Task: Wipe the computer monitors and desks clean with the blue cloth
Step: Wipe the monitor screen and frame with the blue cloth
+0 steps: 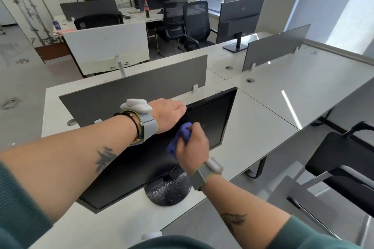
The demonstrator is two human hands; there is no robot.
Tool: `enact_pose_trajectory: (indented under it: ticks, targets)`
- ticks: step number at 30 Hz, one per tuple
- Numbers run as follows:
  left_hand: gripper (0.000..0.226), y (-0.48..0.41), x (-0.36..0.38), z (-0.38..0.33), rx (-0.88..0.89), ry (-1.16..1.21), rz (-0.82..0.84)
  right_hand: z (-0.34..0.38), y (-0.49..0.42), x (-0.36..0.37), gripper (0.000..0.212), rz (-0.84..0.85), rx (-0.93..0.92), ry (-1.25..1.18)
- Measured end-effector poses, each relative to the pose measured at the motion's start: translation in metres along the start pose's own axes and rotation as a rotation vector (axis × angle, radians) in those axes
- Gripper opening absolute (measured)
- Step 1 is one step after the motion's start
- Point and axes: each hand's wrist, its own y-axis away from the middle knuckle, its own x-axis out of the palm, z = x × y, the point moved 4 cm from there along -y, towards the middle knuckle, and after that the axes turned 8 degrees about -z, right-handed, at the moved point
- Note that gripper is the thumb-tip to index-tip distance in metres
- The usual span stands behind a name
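Our left hand [169,114] sits on the top edge of the black monitor [212,119], gripping it with the fingers folded over the back and out of sight. Our right hand [192,147] is clenched around the blue cloth [180,139], which is bunched up and pressed against the dark screen near its middle, just below the left hand. Both wrists carry grey straps with pale sensor pods, left [136,105] and right [213,164], and the left wrist also has dark cord bracelets [134,125].

We see the monitor tilted back on a round speckled black base [168,190], which stands on the white desk [253,137]. Right behind it, a grey divider panel [131,91] runs along the desk's far edge. A round cable grommet [250,80] sits in the neighbouring desk top to the right. Further back on the same row, a second monitor [240,18] stands with its back to us, beside another grey divider [277,46].

A black chair [340,157] is drawn up at the desk on our right. Across the aisle, we can make out black office chairs [194,20] and a cola bottle [146,9] upright on a far desk.
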Motion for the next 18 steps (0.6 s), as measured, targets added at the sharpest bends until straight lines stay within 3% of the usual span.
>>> enact_pose_trajectory:
  ticks: [2,5,8,11,13,16,18]
  targets:
    - [0.04,0.002,0.001,0.0,0.012,-0.007,-0.006,-0.018,-0.001,-0.001,0.022,0.022,0.102,0.051]
    - [0.041,0.003,0.004,-0.002,0.037,-0.024,-0.018,-0.038,-0.025,-0.019,0.015,-0.169,0.367,0.051]
    - [0.04,0.002,0.003,-0.004,0.044,-0.037,-0.034,-0.015,-0.026,-0.023,0.021,-0.231,0.23,-0.029]
    - [0.04,0.003,0.002,-0.002,0.039,-0.037,-0.045,-0.001,0.007,-0.005,0.032,-0.004,0.071,-0.032]
    - [0.04,0.004,0.002,-0.001,0.043,-0.032,-0.039,-0.014,0.012,-0.002,0.027,0.058,0.147,0.044]
    - [0.041,0.003,0.003,0.001,0.033,0.004,-0.018,-0.034,-0.006,-0.015,0.019,-0.086,0.362,0.064]
    - [0.042,0.002,0.002,0.001,0.016,0.05,0.0,-0.021,-0.013,-0.021,0.02,-0.199,0.301,0.009]
